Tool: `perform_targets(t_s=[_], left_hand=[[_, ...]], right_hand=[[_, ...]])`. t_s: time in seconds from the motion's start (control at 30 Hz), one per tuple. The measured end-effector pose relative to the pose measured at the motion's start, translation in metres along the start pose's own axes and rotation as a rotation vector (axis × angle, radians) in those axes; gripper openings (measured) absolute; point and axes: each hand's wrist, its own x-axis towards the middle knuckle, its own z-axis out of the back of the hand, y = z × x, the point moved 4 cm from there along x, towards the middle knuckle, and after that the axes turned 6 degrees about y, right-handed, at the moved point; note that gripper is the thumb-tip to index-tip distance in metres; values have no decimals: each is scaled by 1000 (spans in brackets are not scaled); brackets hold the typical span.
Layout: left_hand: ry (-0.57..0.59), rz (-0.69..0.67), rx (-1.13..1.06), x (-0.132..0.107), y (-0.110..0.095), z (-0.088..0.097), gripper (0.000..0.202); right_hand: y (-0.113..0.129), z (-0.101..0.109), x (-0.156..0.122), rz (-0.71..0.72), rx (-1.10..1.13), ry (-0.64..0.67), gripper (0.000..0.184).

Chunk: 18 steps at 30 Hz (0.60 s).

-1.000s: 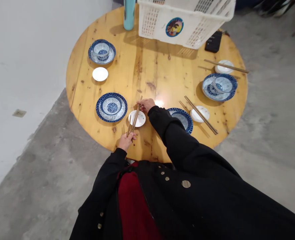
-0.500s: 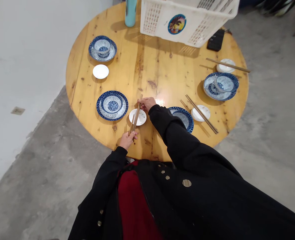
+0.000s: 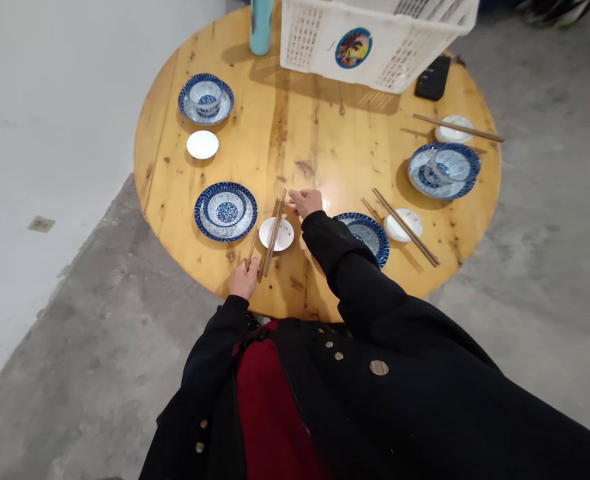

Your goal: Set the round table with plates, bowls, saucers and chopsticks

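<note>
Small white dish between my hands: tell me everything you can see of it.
The small white dish is round, smooth and ceramic-looking, with greenish marks. It sits on the wooden table, right of a blue-rimmed plate. Chopsticks lie across its left part; neither left hand nor right hand appears to touch it. Whether it's upright or upturned is unclear.

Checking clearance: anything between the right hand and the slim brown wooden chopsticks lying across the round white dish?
Nothing visible; the right hand is beside the far ends of the chopsticks, with the dish beneath.
</note>
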Motion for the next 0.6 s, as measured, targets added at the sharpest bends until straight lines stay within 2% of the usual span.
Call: perform_targets(t_s=[0.07,0.13,0.23,0.3,0.4,0.5,0.6], left_hand=[[-69,16,55,-3,-4,14,29],[-127,-6,25,-7,-9,24,29],[-169,-82,-72,-15,-19,33,34],[-163,-133,-152,-25,-26,33,36],[-118,-124,-294,-42,-34,30,41],[-74,-66,-464,-59,-37,25,49],[5,-36,-601,-68,-39,25,54]], right_hand=[[13,7,-10,124,0,-63,14],[26,14,-26,220,33,-59,7],[39,23,-63,306,82,24,13],[39,24,-94,322,90,120,18],[20,14,-138,278,93,287,24],[-9,-9,-173,199,91,462,28],[-31,-28,-195,172,54,520,31]])
